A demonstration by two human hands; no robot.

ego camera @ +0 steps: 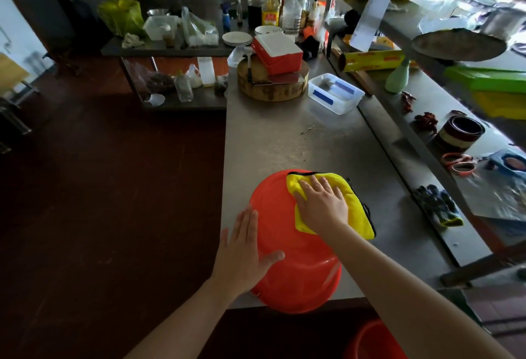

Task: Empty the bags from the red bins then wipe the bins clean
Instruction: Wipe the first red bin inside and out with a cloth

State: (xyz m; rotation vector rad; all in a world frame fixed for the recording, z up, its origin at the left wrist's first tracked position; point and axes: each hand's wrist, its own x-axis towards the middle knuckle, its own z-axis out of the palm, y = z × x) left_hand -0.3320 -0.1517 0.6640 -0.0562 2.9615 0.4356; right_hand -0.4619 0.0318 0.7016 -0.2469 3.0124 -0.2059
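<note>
The yellow cloth (354,202) hides the overturned red bin's (284,233) far right side. A black object (368,210) beneath it shows only slivers. A second red bin (373,341) is cut off by the picture's bottom edge.

Head-worn wide view looks forward and down, seemingly close over the counter (284,136).

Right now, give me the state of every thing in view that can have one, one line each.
red bin, base up on the counter, overhanging its near edge.
yellow cloth, spread on the bin's base, pressed under the right hand.
right hand, flat, fingers straight, on the cloth.
left hand, flat, fingers straight, against the bin's side.
red cooler box, lid shut, resting tilted on the chopping block.
</note>
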